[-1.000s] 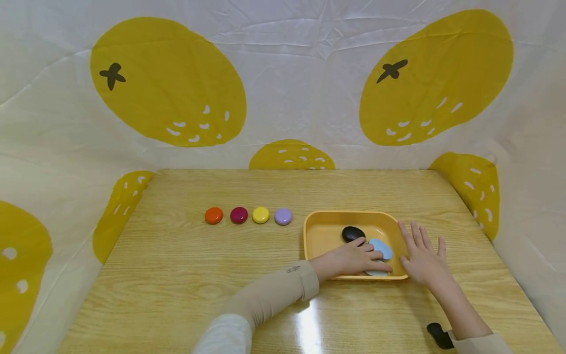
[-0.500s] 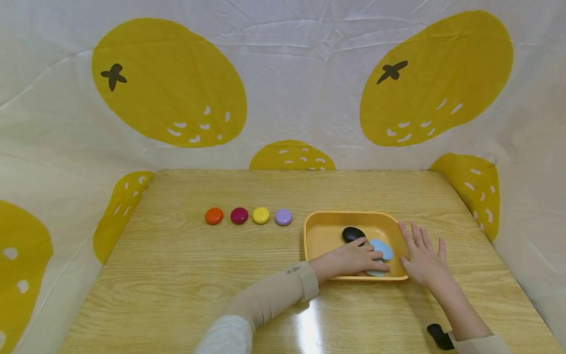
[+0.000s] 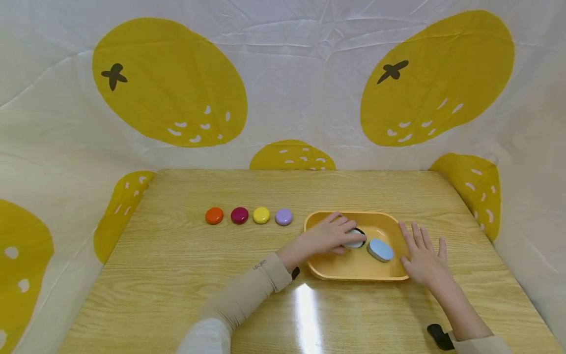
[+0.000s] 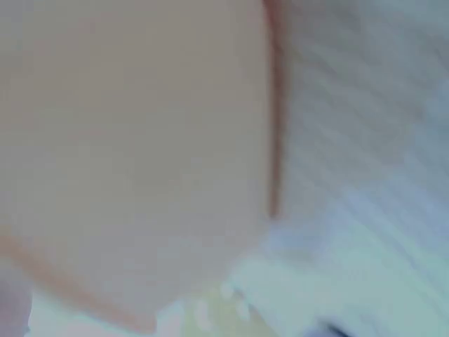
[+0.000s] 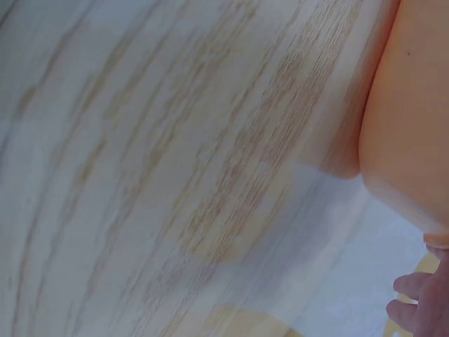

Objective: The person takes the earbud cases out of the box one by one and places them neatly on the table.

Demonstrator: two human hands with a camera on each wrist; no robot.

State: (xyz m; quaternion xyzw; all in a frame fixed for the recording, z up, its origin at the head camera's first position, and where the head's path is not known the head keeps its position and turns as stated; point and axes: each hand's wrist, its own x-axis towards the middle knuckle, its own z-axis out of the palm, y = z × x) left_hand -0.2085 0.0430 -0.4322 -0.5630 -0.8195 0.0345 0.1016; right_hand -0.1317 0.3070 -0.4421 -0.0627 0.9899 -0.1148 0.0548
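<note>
An orange tray (image 3: 329,274) stands on the table, right of centre in the head view. My left hand (image 3: 327,236) is over its left half and pinches a pale, whitish-blue pebble-shaped piece (image 3: 355,240). Behind that piece only a dark rim of the black piece (image 3: 363,232) shows. A light blue oval piece (image 3: 380,250) lies on the tray floor to the right. My right hand (image 3: 424,260), fingers spread, rests against the tray's right rim. In the right wrist view, the tray's outer wall (image 5: 410,126) and some fingers (image 5: 407,302) show. The left wrist view is blurred.
A row of round pieces lies left of the tray: orange (image 3: 214,216), dark magenta (image 3: 240,215), yellow (image 3: 261,215) and lilac (image 3: 284,217). The wooden table (image 3: 177,285) ends at a white fabric backdrop (image 3: 300,98) with yellow fruit prints.
My left hand has moved left and away from me, carrying the pale piece from the tray's front over to the black piece. The right hand has stayed at the rim.
</note>
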